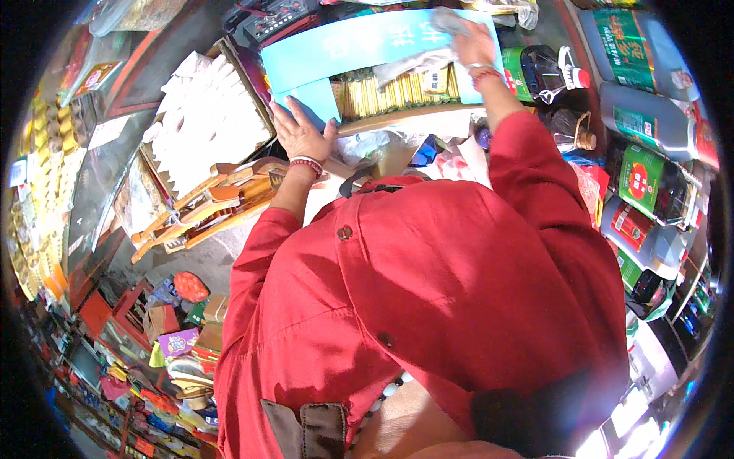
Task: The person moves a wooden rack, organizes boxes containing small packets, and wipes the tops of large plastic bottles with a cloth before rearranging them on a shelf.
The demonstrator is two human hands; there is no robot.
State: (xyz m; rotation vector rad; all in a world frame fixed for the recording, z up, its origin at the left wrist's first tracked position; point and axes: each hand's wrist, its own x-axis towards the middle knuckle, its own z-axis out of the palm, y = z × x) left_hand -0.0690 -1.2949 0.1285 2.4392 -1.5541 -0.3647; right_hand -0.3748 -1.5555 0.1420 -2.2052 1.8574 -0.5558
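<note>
A light blue box (367, 43) with white writing lies before me, its front opening showing a row of thin yellow packets (395, 94). My left hand (303, 133) rests with fingers spread on the box's lower left corner. At the far right part of the box, my right hand (471, 41) holds a grey cloth (450, 22) against the blue surface. Crumpled clear plastic (413, 63) lies between the blue panel and the packets. Part of the right fingers is hidden by the cloth.
Left of the box stands a carton (261, 97) of white items, with folded wooden stools (212, 201) below it. Dark bottles (542, 72) and large plastic jugs (648, 120) line the right side. Egg trays (51, 172) are stacked at the far left.
</note>
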